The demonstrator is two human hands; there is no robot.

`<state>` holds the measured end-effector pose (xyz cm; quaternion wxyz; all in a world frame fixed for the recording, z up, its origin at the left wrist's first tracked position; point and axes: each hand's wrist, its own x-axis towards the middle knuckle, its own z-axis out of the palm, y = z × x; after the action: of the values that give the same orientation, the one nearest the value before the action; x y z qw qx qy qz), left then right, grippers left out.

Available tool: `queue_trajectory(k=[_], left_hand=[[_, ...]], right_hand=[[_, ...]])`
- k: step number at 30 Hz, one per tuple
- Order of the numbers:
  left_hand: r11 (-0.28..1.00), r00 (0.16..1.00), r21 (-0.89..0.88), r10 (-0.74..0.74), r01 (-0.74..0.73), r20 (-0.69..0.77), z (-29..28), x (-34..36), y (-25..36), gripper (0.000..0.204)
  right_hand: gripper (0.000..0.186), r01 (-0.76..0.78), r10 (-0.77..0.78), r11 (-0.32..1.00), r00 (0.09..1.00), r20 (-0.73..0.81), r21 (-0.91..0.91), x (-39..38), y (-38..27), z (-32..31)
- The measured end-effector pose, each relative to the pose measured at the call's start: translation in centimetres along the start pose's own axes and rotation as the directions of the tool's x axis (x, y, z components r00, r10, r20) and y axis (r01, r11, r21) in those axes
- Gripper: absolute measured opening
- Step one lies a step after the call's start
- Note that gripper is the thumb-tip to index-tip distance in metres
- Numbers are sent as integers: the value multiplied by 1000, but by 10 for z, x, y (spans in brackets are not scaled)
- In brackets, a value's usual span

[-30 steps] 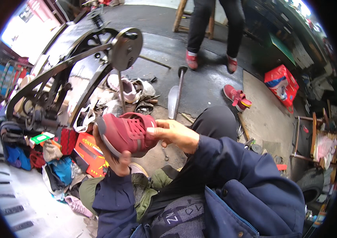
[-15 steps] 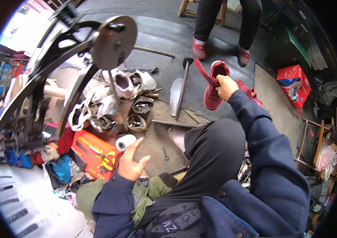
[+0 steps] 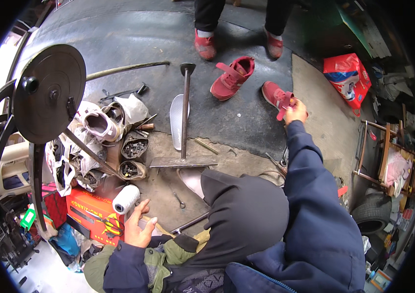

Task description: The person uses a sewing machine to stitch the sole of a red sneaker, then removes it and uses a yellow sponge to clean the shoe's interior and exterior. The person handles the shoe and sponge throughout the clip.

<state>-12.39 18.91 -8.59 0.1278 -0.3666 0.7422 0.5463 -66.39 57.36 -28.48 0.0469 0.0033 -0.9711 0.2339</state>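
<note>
My right hand [image 3: 295,113], arm stretched forward, pinches the strap at the near end of a red shoe [image 3: 275,94] by the edge of the black mat. Left of it a matching red shoe [image 3: 233,79] with a wide strap rests on the mat, apart from my hands. My left hand [image 3: 139,228] holds nothing, its fingers apart, near a white thread spool [image 3: 127,198]. That spool lies on an orange box [image 3: 95,215]. Between my hands stands a metal shoe anvil post [image 3: 185,115] on a flat base, with a grey insole [image 3: 176,122] beside it.
A black machine with a round wheel [image 3: 48,93] rises at the left. Bags of shoes and small metal parts [image 3: 131,170] crowd beside it. Another person's red-shod feet [image 3: 205,45] are at the mat's far side. A red bag [image 3: 347,80] and wooden chair [image 3: 386,151] stand right.
The red shoe that my right hand held up now rests on the mat. My right hand has moved to the other shoe's strap. The view has shifted, and my left hand remains open.
</note>
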Motion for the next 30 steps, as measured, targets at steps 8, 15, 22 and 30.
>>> queue_trajectory(k=[8, 15, 22, 30], left_hand=[[999, 999, 26, -22, 21, 24, 5, 5, 8, 55], [988, 988, 2, 156, -156, -20, -3, -4, 41, 51], [926, 919, 3, 376, -378, -118, -5, -35, 69, 48], [841, 823, -106, 482, -531, -301, -25, -83, 70, 61]], right_hand=[[56, -585, 466, 795, 758, 456, 160, 40, 65, 29], [19, -359, 335, 874, 933, 128, 328, -1, 100, 49], [17, -641, 84, 365, 744, 662, 675, -66, -90, -91], [21, -723, -505, 356, 385, 772, 593, -169, -348, -225]])
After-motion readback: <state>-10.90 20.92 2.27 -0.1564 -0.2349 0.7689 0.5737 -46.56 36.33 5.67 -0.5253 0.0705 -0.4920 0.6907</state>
